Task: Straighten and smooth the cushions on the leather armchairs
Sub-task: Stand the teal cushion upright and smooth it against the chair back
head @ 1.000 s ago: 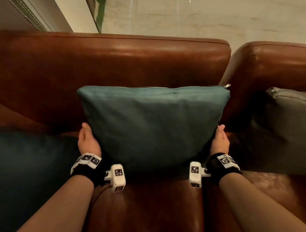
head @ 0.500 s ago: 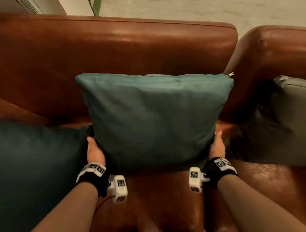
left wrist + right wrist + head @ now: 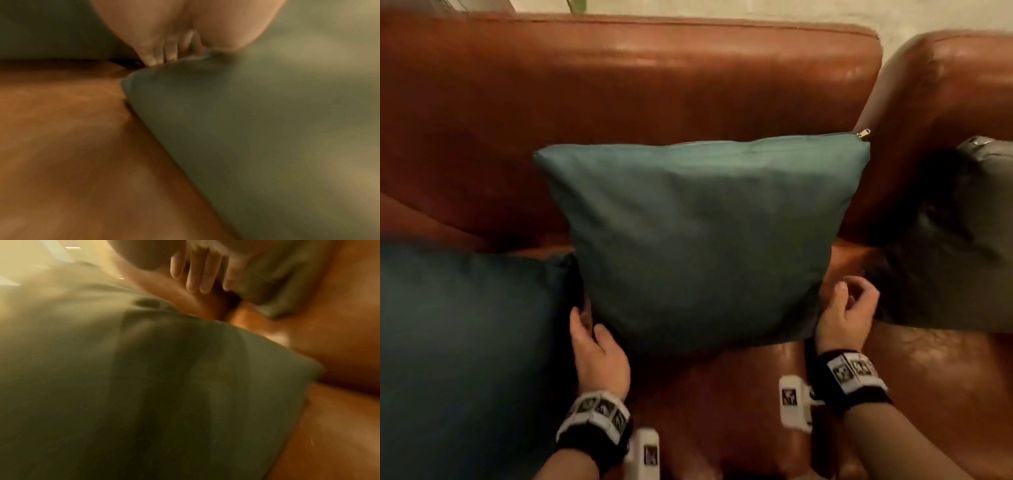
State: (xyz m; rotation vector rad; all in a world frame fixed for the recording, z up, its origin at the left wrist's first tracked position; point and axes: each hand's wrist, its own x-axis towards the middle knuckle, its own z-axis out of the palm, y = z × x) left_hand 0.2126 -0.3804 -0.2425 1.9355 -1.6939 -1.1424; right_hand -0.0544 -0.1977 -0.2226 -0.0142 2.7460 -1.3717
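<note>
Teal cushion [image 3: 698,240] stands upright and smooth against the armchair [image 3: 619,85] backrest, apparently straightened, left hand [image 3: 599,356] pinching its lower-left corner, right hand [image 3: 846,315] loosely curled and empty beside the lower-right corner; 2 neighbouring cushions appear left to do.

left hand [image 3: 599,353]: thumb and fingers pinching | right hand [image 3: 847,313]: loosely curled, empty

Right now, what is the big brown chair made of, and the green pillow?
The armchair looks like brown leather: smooth, shiny, with light glinting off its back. The teal cushion looks like woven cloth: matte, no shine, soft creases. Its zipper pull glints, so probably metal.
</note>
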